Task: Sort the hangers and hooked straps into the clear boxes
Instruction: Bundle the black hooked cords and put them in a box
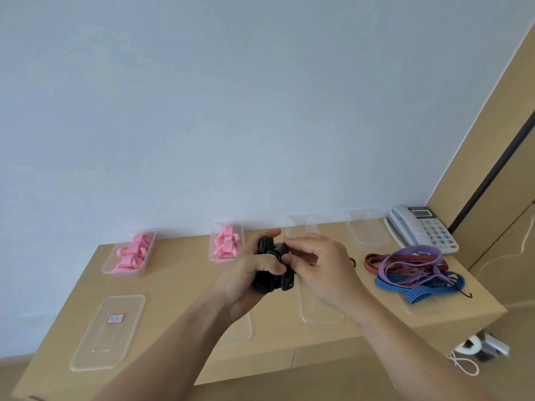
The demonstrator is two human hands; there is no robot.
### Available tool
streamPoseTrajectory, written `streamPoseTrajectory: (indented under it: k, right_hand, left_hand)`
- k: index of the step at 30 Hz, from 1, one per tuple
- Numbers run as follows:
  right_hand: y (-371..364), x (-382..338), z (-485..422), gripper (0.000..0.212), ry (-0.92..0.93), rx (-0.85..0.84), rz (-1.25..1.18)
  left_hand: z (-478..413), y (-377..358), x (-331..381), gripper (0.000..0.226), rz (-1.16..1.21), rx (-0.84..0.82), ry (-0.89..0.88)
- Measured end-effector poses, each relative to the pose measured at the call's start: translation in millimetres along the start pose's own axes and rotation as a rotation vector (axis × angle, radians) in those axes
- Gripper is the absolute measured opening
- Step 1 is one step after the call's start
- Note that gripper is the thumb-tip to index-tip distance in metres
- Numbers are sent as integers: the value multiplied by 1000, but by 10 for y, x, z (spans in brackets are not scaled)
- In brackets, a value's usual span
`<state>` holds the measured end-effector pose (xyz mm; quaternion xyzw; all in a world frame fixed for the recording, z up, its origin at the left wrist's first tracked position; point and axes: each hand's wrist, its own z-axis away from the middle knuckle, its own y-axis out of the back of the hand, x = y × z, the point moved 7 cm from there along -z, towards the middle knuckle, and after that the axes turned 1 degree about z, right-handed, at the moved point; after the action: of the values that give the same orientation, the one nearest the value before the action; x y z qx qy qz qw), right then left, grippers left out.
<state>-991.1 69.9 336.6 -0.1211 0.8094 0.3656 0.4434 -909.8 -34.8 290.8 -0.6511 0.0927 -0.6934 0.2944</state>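
Note:
My left hand [249, 273] grips a bunch of black hangers [267, 282] above the middle of the wooden table. My right hand [321, 264] pinches one black hanger at the top of that bunch. Two clear boxes at the back hold pink hangers: one at the left [130, 253], one nearer the centre [227, 241]. Two more clear boxes [301, 227] [366, 228] stand at the back right with nothing visible inside. A tangle of red, purple and blue hooked straps [417, 270] lies on the table's right side.
Clear lids lie flat on the table: one with a red label at front left [108, 331], another under my right wrist [318, 311]. A white telephone [422, 228] sits at the back right corner. A wall runs behind the table [179, 285]; cables lie on the floor at right.

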Motion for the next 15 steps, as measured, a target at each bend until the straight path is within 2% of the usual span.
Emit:
streamPoseTrajectory:
  k: [6,9,11,12,14,15]
  right_hand:
    - [-398,269,265,25,-359,-150,-417]
    - [-484,388,312,41,-415,-187,-454]
    - [-536,464,265,48,-416,-199,-542]
    - [-570,501,229,44,-418,-217,-560]
    - [-627,611,149,23,-450,-249,-541]
    - [-645,687,92,21,-466,-253,-520]
  left_hand:
    - [-3,193,-155,92,-62,79,-23]
    - [-24,286,-254,96,-76,63,13]
    - [-72,336,-283,103,-202,57,7]
    - [-121,364,-295,106,-298,73,-2]
    - [-258,398,-306,111,-489,101,-36]
    - [-342,398,-310,114,-576,102,-60]
